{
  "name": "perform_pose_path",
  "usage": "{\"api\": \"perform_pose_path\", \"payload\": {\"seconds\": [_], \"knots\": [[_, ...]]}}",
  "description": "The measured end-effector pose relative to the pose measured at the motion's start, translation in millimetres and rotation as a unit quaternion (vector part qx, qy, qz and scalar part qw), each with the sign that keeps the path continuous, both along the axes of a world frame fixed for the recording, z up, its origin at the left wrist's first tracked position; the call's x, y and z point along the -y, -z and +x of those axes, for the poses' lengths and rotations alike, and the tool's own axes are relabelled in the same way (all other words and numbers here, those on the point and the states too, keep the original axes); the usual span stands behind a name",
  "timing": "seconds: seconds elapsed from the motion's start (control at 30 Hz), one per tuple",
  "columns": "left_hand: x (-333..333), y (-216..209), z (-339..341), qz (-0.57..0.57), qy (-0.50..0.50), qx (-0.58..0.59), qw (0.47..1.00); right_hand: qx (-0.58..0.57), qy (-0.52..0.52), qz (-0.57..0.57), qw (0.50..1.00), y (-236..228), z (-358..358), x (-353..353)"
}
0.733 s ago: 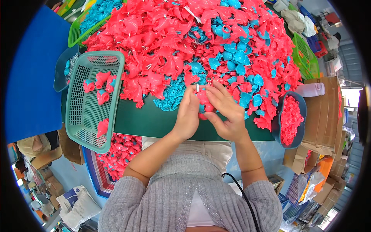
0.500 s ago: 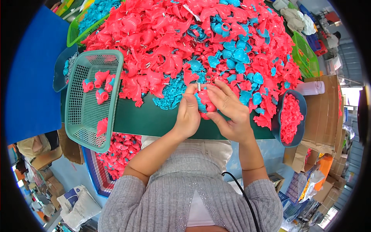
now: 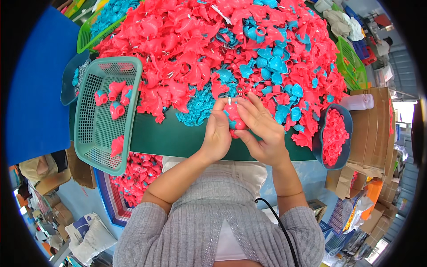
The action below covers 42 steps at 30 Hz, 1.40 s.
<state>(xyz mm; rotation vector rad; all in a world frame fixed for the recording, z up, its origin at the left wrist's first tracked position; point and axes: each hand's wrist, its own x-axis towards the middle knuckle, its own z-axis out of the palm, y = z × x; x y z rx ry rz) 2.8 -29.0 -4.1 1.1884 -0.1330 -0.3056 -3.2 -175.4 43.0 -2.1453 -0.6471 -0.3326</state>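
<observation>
**Two-Handed Hold, Near Side**

We hold one pink and blue piece (image 3: 234, 119) between both hands, above the near strip of the dark green table (image 3: 178, 142). Our left hand (image 3: 216, 135) is partly closed and grips the left side of the piece. Our right hand (image 3: 265, 133) is half curled, its fingers over the right and far side, its thumb at the near end. A short silver pin (image 3: 229, 101) stands at the far end; we cannot tell whether it is seated.

To the left, a pale green basket (image 3: 100, 133) contains five pink parts (image 3: 117, 111). On the far side, we see a large heap (image 3: 178, 44) of pink and blue plastic. To the right, a dark blue bowl (image 3: 318, 149) contains small pink rings (image 3: 336, 138).
</observation>
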Motion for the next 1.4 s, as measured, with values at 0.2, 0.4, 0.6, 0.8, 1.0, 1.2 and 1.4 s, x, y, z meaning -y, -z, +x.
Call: {"api": "perform_pose_path", "payload": {"seconds": [0.2,0.4,0.6,0.8,1.0,1.2,1.4], "knots": [[8,-15,-5,-0.046,-0.064,0.035,0.996,-0.059,-0.054,0.109,0.991,5,-1,2],[-5,-10,-1,0.015,0.005,0.190,0.982,-0.249,-0.060,0.461,0.850,24,2,15],[-13,26,-8,0.034,-0.064,0.010,0.997,-0.322,0.063,0.426,0.843,46,1,-24],[-44,41,16,-0.249,-0.214,-0.229,0.916,-0.024,0.205,0.081,0.975,102,69,-8],[-58,30,36,-0.272,-0.279,-0.254,0.886,0.070,0.232,-0.264,0.933,104,119,-1],[-56,31,36,-0.256,-0.243,-0.238,0.905,0.041,0.250,-0.335,0.907,109,122,8],[-33,25,46,-0.278,-0.224,-0.239,0.903,0.051,0.276,-0.338,0.898,119,137,9]]}}
